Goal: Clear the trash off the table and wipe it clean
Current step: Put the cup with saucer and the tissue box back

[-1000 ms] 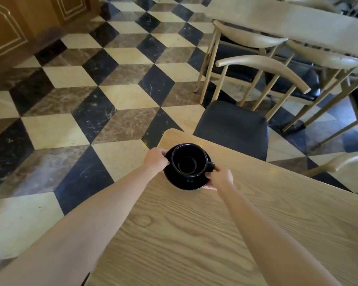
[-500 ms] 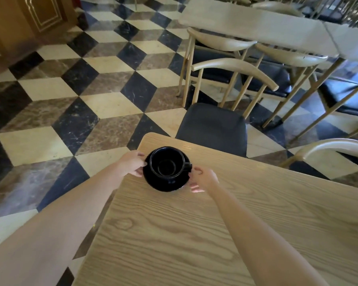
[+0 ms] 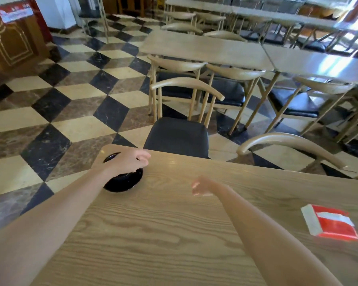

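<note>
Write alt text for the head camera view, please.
A person's left hand covers a black cup on a black saucer at the corner of a wooden table. The right hand hovers, blurred, nearby; a red-and-white packet lies to the right.

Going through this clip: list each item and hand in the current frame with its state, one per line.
black saucer: flat on the table's far left corner, partly covered by the left hand; cup hidden.
left hand: loosely curled over the saucer; grip unclear.
right hand: blurred, over bare wood, holding nothing.
red and white packet: lying flat at right, untouched.
table: bare wood between them.
</note>
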